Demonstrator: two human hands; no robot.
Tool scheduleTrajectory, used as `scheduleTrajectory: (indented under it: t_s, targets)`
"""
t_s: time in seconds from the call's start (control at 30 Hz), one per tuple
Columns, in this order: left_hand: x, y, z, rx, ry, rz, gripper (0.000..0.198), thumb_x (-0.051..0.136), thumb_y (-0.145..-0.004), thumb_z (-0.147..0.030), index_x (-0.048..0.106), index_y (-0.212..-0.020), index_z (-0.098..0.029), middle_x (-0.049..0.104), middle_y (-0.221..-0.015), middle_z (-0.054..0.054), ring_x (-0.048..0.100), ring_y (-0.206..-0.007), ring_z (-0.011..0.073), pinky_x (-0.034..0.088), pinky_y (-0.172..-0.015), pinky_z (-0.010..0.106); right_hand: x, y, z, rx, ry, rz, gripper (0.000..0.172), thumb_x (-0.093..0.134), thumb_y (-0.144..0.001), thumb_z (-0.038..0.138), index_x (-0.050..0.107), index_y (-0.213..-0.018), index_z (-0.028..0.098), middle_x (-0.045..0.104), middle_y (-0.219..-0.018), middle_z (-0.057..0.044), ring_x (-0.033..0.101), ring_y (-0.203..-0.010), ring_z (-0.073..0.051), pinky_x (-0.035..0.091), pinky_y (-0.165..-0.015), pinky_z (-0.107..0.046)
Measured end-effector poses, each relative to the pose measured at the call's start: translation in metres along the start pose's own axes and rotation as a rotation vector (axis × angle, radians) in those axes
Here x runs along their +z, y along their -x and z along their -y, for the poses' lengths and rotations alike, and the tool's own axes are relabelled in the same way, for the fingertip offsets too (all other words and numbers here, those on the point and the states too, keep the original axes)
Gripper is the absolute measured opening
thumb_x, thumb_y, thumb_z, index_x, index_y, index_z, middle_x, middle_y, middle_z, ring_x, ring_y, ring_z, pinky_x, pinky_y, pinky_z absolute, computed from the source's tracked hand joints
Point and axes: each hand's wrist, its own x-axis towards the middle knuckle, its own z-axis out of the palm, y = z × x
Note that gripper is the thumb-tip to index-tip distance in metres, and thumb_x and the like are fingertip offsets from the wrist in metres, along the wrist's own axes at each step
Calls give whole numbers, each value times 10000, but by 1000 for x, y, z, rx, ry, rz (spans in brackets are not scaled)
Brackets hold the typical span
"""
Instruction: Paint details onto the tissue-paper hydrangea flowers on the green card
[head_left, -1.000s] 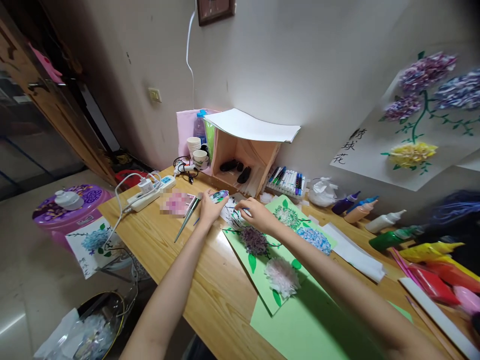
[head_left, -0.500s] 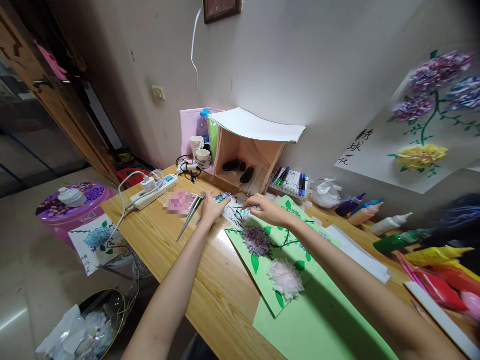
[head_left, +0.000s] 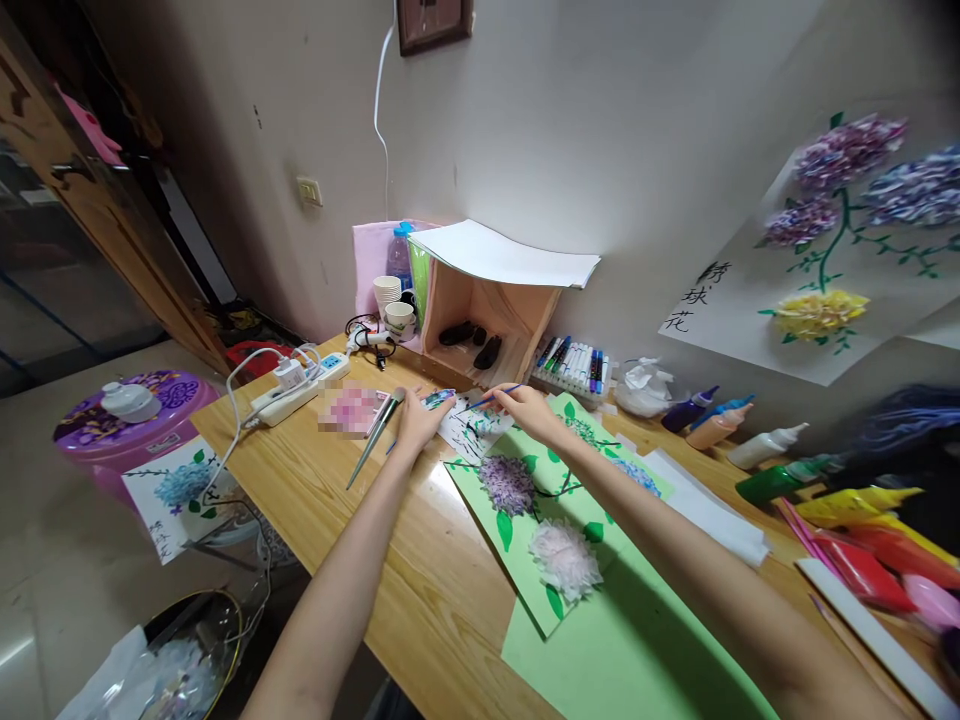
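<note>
My right hand (head_left: 527, 408) pinches a thin blue paintbrush (head_left: 491, 397) whose tip points left over a white paint-smeared sheet (head_left: 469, 430). My left hand (head_left: 417, 420) lies on the wooden table (head_left: 360, 510) beside that sheet, fingers curled around a small blue-and-purple painted piece (head_left: 437, 398). A green card (head_left: 525, 540) with a purple paper flower (head_left: 507, 482) and a pale pink one (head_left: 564, 556) lies just below my right forearm.
A metal tool (head_left: 372, 443) and a power strip (head_left: 298, 388) lie left of my hands. Behind stand a wooden box (head_left: 487, 320) with white paper on top, a marker set (head_left: 576, 365) and paper cups (head_left: 391, 300). Paint bottles (head_left: 772, 445) line the right edge. A purple bin (head_left: 120, 420) stands on the floor.
My right hand has lifted a little and drawn back from the sheet, so the brush shows clearly. My left hand has hardly moved.
</note>
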Motion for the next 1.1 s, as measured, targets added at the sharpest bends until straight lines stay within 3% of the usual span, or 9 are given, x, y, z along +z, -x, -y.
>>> scheduleTrajectory:
  t_s: [0.13,0.27,0.43,0.53,0.7,0.9,1.0,1.1]
  targets:
    - [0,0,-1,2,-3,-5,675,783,-643,-376,475,-1176,-98,581,-1213,218,552,-1161,282,385,-987,367,7,-7,-18,86,-4,-51,411,327,-895,235,711,-881,91,763,-797,-101,667,-652,-152,501,-594,-229]
    - [1,-1,3,6,5,-17,686,794,-625,-388,481,-1170,-114,589,-1201,210,557,-1154,288,391,-983,387,-1,-3,-25,85,59,-109,438,337,-915,277,724,-792,112,763,-789,-105,677,-655,-167,504,-590,-239]
    - [-2,-5,5,84,37,-52,676,796,-617,-367,487,-1165,-120,603,-1157,180,563,-1141,282,395,-994,408,-15,18,-6,-70,213,-178,454,249,-978,308,666,-1002,131,746,-913,-84,676,-822,-170,507,-722,-260]
    - [-12,-9,-1,167,66,-105,660,780,-636,-358,480,-1179,-134,585,-1174,159,543,-1166,264,389,-1013,401,-11,33,12,-216,377,-154,329,337,-976,262,632,-1043,133,714,-965,-93,627,-909,-191,478,-801,-296]
    - [-26,-11,-12,250,112,-203,634,734,-680,-337,458,-1206,-117,557,-1199,179,536,-1169,257,408,-1008,400,36,43,39,-421,698,24,201,454,-885,61,645,-840,104,675,-853,-140,567,-828,-237,456,-738,-344]
    - [-25,-9,-12,302,99,-221,637,743,-659,-351,470,-1189,-126,562,-1178,173,536,-1165,275,415,-1006,428,103,37,56,-490,938,139,190,451,-876,32,638,-898,56,656,-792,-153,563,-790,-239,440,-611,-332]
    - [-25,-9,-9,320,74,-208,672,739,-657,-367,453,-1213,-122,554,-1184,177,529,-1169,282,405,-1014,446,118,32,55,-501,990,169,165,479,-883,67,644,-886,62,666,-778,-143,568,-778,-229,444,-605,-327]
    - [-26,-9,-7,346,2,-154,750,755,-618,-347,426,-1249,-111,546,-1195,184,518,-1176,301,392,-1021,467,119,32,53,-528,1006,175,141,499,-882,90,638,-891,73,672,-793,-136,568,-770,-220,446,-607,-328]
